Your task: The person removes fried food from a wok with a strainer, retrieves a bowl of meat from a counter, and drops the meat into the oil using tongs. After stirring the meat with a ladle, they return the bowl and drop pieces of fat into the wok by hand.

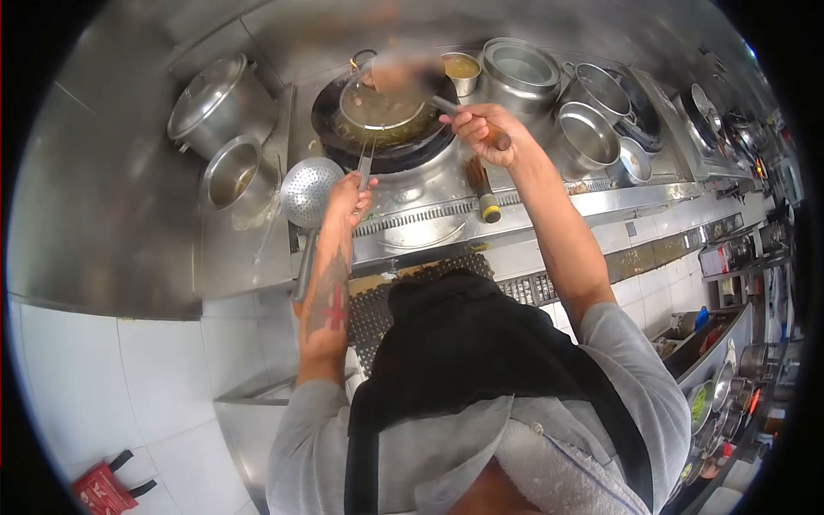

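In the head view, my left hand (352, 197) is closed round the metal handle of a round wire-rimmed strainer (375, 128), which is over a dark wok (323, 112) on the range. Some greenish contents show below the strainer. My right hand (482, 130) grips the wooden handle of a cooking utensil (496, 136). Its metal shaft points left toward the wok, and its head is too blurred to make out. A perforated skimmer (312, 190) lies beside my left wrist. Below my right hand is a bristle brush (478, 180) with a yellow and black end.
A lidded stockpot (219, 103) and a smaller pot (232, 176) stand left. Behind and right are a small pot of yellowish liquid (462, 69), a large pot (521, 73) and several other pots. The range's front edge (515, 210) runs before me. Shelves (730, 275) stand far right.
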`<state>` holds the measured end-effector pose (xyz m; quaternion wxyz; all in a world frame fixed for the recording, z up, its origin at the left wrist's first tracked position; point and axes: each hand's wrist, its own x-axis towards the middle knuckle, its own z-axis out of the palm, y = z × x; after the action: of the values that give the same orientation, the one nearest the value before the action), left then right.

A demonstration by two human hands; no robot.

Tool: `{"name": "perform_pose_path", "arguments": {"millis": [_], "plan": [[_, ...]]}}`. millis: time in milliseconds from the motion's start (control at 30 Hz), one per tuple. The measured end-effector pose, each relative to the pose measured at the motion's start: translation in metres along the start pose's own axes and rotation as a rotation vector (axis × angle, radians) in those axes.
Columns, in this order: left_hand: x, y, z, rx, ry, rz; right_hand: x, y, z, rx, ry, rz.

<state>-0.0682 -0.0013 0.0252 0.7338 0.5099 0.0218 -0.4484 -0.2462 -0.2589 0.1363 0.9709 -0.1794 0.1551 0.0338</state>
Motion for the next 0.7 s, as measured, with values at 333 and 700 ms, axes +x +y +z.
{"name": "perform_pose_path", "arguments": {"millis": [333, 700], "plan": [[-0.008, 0.002, -0.011, 0.395, 0.122, 0.191, 0.020, 0.030, -0.012, 0.002, 0.089, -0.044], [0.052, 0.038, -0.062, 0.035, -0.017, -0.086, 0.023, 0.077, 0.013, -1.067, 0.469, -0.057]]}}
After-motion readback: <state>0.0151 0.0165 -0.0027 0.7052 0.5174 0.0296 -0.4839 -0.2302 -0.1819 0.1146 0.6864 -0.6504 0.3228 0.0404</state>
